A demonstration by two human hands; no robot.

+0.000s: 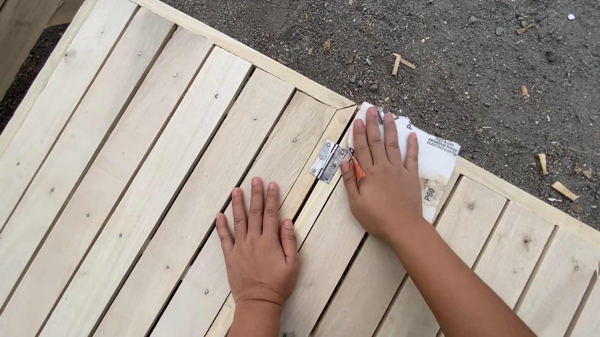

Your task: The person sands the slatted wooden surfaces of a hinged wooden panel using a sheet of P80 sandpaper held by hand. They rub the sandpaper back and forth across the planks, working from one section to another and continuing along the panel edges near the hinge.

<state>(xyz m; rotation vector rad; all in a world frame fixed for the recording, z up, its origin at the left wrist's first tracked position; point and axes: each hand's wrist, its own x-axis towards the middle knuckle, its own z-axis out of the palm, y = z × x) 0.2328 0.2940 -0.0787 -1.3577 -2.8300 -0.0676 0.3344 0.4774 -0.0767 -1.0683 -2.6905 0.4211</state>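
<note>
Dark gravel ground (pixel 523 33) with wood chips; on it, our slatted pale-wood panel (pixel 96 212). Left hand (pixel 257 243) open, flat on slats. Right hand (pixel 385 182) open, pressing white sandpaper sheet (pixel 436 158) at panel edge. Small metal hinge (pixel 327 161) just beside it.

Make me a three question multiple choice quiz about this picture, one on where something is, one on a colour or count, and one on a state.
1. Where does the metal hinge sit?
A. on the gravel
B. on the wooden slat panel, beside the right hand
C. under the left hand

2. What colour is the back of the sandpaper sheet?
A. white
B. blue
C. black

3. How does the left hand lie?
A. clenched in a fist
B. lifted off the wood
C. flat, palm down on the slats

Answers: 1 B, the hinge lies just left of the right fingers. 2 A, the sheet shows white around the hand. 3 C, its fingers are spread flat on the boards.
</note>
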